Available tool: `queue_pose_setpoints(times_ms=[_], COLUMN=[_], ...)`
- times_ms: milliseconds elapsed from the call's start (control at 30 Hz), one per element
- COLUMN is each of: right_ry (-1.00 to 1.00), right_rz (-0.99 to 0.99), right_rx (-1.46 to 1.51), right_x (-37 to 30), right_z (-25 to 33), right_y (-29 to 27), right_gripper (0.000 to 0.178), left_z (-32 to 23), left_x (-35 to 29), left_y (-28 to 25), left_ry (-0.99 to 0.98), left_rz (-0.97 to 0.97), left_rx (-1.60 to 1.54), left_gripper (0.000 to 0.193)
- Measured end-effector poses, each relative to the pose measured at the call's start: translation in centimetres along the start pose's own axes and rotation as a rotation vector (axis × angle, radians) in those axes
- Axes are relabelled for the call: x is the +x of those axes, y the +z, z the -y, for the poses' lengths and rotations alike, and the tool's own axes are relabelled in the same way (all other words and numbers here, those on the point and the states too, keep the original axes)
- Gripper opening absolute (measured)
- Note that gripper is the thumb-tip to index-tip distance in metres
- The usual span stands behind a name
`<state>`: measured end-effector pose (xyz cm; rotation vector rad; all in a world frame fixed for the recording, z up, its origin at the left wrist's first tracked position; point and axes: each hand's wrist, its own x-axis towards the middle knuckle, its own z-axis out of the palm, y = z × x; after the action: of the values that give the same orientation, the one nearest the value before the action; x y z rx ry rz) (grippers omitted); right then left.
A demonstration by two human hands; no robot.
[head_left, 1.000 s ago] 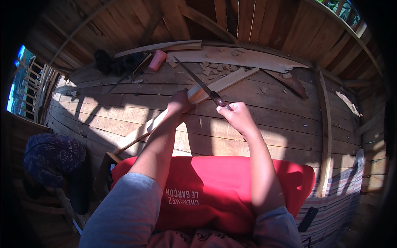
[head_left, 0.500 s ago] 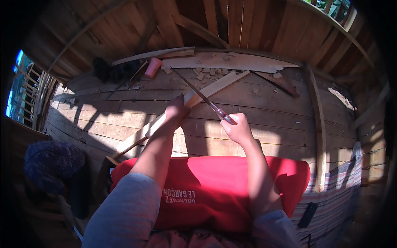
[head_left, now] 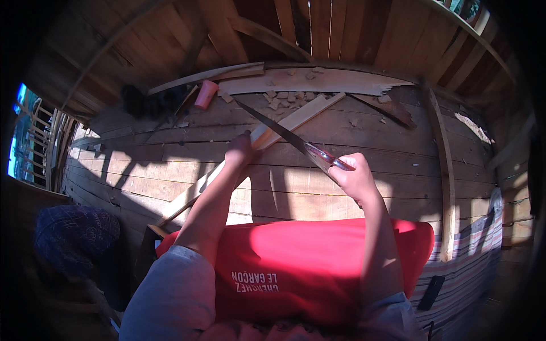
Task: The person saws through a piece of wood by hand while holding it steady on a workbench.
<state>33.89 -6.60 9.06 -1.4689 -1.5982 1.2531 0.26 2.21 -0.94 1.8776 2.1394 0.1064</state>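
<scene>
My left hand (head_left: 239,149) is closed around a long, pale piece of wood (head_left: 293,120), which runs slantwise from the near left to the far right over the plank floor. There appear to be two strips lying together, one partly over the other. My right hand (head_left: 355,177) grips the dark reddish handle of a handsaw (head_left: 278,129). The saw's blade crosses the wood just beyond my left hand, its tip pointing far left. Whether its teeth have cut into the wood cannot be made out.
Small wood offcuts (head_left: 291,98) lie by a wide board (head_left: 318,84) along the far wall. A pink cup (head_left: 206,95) stands left of them. On the right are a long beam (head_left: 442,170), a striped mat (head_left: 460,273) and a dark phone-like object (head_left: 431,292). Red cloth (head_left: 307,250) covers my front.
My right hand has drawn the handsaw back to the right, so more of the blade's handle end shows past the wood. The left hand keeps its hold on the wood.
</scene>
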Motion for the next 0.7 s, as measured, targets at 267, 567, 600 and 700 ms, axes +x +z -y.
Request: queue_pose_setpoints(times_ms=[267,567,600,700], right_ry=[0.002,-0.069,-0.01,0.036], right_rz=[-0.004,-0.02,-0.008,0.042], right_rx=[0.043,-0.06,-0.005,-0.013], right_x=[0.7,0.5,0.3,-0.3], right_z=[-0.9,0.5,0.6,1.4], right_y=[0.7,-0.8,-1.2,-2.3], right_gripper=[0.032,0.028,0.028,0.028], left_z=[0.8,0.8,0.4,0.3], left_x=[1.3,1.3,1.0,0.3], left_y=[-0.8,-0.7,-0.5,-0.4], left_ry=[0.08,0.055,0.035,-0.002], left_rz=[0.044,0.062,0.056,0.007], left_rx=[-0.031,-0.065,-0.054,-0.015], left_gripper=[0.079,0.078,0.077,0.076])
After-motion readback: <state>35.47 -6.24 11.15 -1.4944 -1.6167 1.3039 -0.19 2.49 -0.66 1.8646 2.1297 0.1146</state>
